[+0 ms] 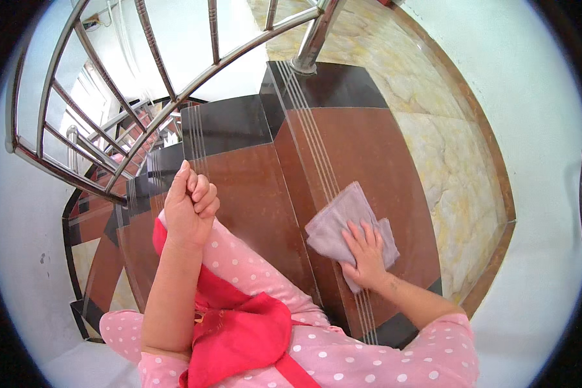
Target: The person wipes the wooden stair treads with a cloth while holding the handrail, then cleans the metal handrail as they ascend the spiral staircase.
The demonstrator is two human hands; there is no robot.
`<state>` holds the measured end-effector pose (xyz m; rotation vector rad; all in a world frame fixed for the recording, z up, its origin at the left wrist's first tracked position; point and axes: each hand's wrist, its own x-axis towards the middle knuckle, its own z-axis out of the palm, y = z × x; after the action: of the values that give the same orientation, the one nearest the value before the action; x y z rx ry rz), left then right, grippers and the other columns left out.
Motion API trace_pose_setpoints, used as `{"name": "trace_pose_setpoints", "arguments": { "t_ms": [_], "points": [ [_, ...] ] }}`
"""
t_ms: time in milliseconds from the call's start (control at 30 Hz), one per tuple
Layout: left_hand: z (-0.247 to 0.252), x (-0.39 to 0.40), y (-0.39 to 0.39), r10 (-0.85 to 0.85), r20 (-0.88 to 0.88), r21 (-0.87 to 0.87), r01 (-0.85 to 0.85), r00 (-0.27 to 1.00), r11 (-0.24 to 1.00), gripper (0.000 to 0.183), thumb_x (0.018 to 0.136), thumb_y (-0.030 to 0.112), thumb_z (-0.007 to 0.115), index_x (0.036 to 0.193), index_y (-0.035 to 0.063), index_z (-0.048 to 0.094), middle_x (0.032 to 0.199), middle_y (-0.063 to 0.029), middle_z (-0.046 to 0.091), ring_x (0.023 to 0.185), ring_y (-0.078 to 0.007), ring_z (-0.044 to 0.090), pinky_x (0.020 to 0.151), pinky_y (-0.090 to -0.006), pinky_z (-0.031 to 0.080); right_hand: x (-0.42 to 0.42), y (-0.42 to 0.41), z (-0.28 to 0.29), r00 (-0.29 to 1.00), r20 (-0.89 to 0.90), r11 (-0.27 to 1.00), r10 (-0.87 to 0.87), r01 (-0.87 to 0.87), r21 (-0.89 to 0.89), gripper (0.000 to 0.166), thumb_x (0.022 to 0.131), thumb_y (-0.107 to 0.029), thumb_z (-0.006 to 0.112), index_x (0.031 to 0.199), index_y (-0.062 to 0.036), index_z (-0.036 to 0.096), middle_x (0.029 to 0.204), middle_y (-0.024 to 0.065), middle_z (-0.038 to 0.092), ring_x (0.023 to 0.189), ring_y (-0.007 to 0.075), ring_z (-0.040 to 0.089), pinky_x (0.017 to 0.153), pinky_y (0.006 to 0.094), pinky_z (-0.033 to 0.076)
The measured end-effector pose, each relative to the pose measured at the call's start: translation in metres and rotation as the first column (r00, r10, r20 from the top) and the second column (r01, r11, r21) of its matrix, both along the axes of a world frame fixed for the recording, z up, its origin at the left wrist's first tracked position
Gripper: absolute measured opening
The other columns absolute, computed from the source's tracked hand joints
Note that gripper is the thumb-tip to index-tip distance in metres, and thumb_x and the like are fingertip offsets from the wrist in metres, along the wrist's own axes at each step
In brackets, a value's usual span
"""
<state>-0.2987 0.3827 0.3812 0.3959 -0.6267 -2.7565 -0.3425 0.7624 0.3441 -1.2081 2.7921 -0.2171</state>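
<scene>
My right hand (364,254) holds a folded lilac cloth (337,220) pressed under its palm and slightly spread fingers. The cloth lies across the front edge of the reddish-brown top stair tread (363,150), over its pale grooved strips (315,140). Raised above the lower tread (237,194), my left hand (192,199) is curled into a loose fist near my knee, with nothing visible in it. My pink dotted trouser leg (252,262) and red apron (242,334) fill the space between my arms.
A metal stair railing (233,56) curves along the upper left, its post (315,39) standing on the black end of the top tread. Lower stairs (97,271) descend at left. Marble-patterned floor tiles (446,169) meet a brown skirting (499,179) and white wall (538,145) at right.
</scene>
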Motion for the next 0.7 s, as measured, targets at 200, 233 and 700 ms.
{"name": "trace_pose_setpoints", "arguments": {
  "t_ms": [200, 233, 700],
  "points": [
    [-0.001, -0.005, -0.002, 0.016, 0.046, 0.014, -0.017, 0.999, 1.0, 0.038, 0.099, 0.031, 0.042, 0.064, 0.0145, 0.041, 0.052, 0.0036, 0.035, 0.04, -0.0062, 0.026, 0.033, -0.0191, 0.022, -0.105, -0.088, -0.016, 0.99, -0.144, 0.996, 0.007, -0.019, -0.083, 0.065, 0.079, -0.033, 0.056, 0.137, -0.0095, 0.038, 0.145, 0.0105, 0.033, 0.134, 0.0358, 0.025, 0.107, 0.0545, 0.015],
    [0.001, -0.006, -0.001, 0.022, 0.06, 0.012, -0.023, 0.998, 1.0, 0.038, 0.098, 0.031, 0.042, 0.064, 0.0146, 0.041, 0.052, 0.0035, 0.035, 0.04, -0.0063, 0.026, 0.033, -0.0191, 0.022, -0.124, -0.106, -0.019, 0.986, -0.165, 0.994, 0.014, -0.031, -0.103, 0.063, 0.081, -0.033, 0.055, 0.137, -0.0092, 0.039, 0.145, 0.01, 0.034, 0.134, 0.0354, 0.025, 0.107, 0.0541, 0.015],
    [0.001, -0.018, -0.011, 0.058, 0.132, -0.011, -0.056, 0.99, 0.998, 0.038, 0.099, 0.031, 0.041, 0.064, 0.0148, 0.039, 0.052, 0.0032, 0.034, 0.04, -0.0061, 0.027, 0.033, -0.0195, 0.021, -0.319, -0.333, -0.01, 0.942, -0.078, 0.943, -0.325, 0.33, 0.051, 0.063, 0.088, -0.047, 0.04, 0.143, -0.0173, 0.033, 0.15, 0.0015, 0.028, 0.137, 0.0283, 0.023, 0.106, 0.0536, 0.023]
  ]
}}
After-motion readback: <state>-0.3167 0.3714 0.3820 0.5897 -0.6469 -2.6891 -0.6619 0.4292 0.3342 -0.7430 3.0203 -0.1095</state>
